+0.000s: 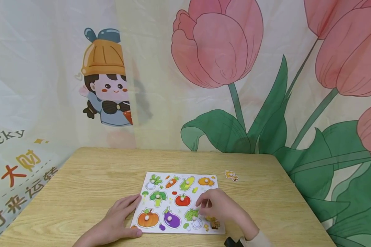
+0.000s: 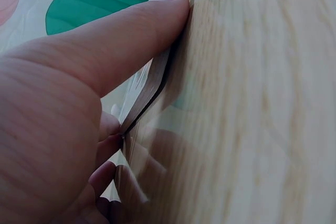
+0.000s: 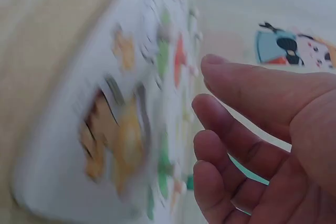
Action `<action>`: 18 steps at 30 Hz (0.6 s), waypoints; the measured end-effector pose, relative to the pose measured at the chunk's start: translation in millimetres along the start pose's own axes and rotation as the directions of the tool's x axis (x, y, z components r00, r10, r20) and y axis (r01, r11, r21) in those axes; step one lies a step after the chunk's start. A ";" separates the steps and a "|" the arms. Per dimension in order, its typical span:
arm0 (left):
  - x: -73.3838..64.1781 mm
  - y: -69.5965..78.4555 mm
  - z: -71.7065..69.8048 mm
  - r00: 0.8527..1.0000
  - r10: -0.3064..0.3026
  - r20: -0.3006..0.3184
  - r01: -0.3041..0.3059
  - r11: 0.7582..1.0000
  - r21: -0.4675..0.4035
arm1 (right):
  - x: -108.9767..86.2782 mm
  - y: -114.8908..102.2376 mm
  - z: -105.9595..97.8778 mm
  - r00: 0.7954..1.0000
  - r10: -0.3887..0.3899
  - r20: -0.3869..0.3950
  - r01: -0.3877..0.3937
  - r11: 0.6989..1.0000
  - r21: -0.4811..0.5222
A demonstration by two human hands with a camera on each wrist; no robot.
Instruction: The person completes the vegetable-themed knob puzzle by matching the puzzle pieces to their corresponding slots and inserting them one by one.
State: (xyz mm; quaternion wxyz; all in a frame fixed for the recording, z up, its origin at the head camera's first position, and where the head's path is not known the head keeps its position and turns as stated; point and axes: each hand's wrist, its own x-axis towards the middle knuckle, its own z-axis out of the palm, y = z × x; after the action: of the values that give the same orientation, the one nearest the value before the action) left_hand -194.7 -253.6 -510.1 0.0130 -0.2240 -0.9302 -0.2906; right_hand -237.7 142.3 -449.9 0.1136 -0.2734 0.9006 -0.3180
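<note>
A white vegetable puzzle board [image 1: 170,231] lies flat on the table, with knobbed pieces such as a tomato [image 1: 182,200], a broccoli [image 1: 158,198], a pumpkin [image 1: 148,218] and an eggplant [image 1: 172,219]. My left hand [image 1: 119,216] rests at the board's left side, fingertips on its left edge and thumb at the near-left corner. Over the right part hovers my right hand [image 1: 216,204], fingers loosely bent and nothing between them. It partly covers the mushroom spot [image 1: 214,223] at the near-right corner, where no knob shows. A loose mushroom piece [image 1: 231,175] lies beyond the board's far-right corner.
The wooden table [image 1: 65,192] has rounded far corners and meets a printed curtain [image 1: 154,85] behind it. A dark object [image 1: 232,242] sits at the right wrist, by the light sleeve [image 1: 258,240].
</note>
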 end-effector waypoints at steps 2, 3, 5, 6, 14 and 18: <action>0.1 -0.3 0.6 1.000 0.001 -0.002 -0.001 1.000 0.002 | -1.6 2.9 -7.3 1.000 0.018 -0.024 -0.017 1.000 0.008; 0.1 -0.4 0.9 1.000 0.002 -0.004 -0.002 1.000 0.005 | -2.1 5.1 -10.7 0.999 0.021 -0.039 -0.021 1.000 0.006; 0.1 -0.4 1.4 1.000 0.004 -0.010 -0.004 1.000 0.011 | -3.2 10.2 -17.4 0.997 0.027 -0.067 -0.027 1.000 0.002; 0.0 -0.3 1.7 1.000 0.005 -0.014 -0.005 1.000 0.013 | -3.6 13.0 -20.8 0.996 0.028 -0.081 -0.028 1.000 -0.003; 0.3 1.0 1.7 1.000 0.018 -0.025 -0.017 0.999 0.035 | -7.2 41.9 -49.2 0.977 0.051 -0.206 -0.061 0.997 -0.043; 1.7 1.1 1.5 1.000 0.004 -0.006 -0.004 1.000 0.029 | -12.0 55.5 -60.9 0.954 0.103 -0.282 -0.106 0.994 0.004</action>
State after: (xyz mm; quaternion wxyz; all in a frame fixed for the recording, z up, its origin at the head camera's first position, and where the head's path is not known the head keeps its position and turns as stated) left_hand -195.6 -251.2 -510.5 0.0197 -0.2249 -0.9337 -0.2779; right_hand -274.2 216.1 -437.7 -0.0005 -0.1779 0.9227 -0.3421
